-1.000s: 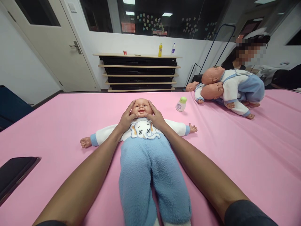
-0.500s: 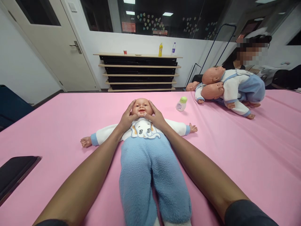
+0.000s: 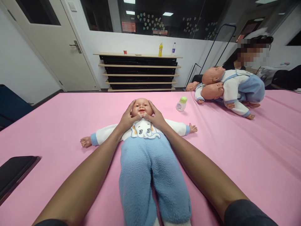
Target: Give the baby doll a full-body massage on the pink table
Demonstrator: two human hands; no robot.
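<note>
Brightly smiling doll, white elephant top, 2 fuzzy blue legs

Open gap between doll and bottle, piled dolls rightward

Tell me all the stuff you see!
table: 1, pink, centre
doll: 1, blue and white, on table
piled dolls: 3, blue and white, table's right
small bottle: 1, white and green, on table
flat object: 1, black, left
stacked shelves: 1 set, brown and black, behind
drink bottles: 2, yellow and clear, top shelf
tiny item: 1, red, top shelf
door: 1, cream, back left
person: 1, black clothes, right
left hand: 1, bare, on doll's head
right hand: 1, bare, likewise
</note>
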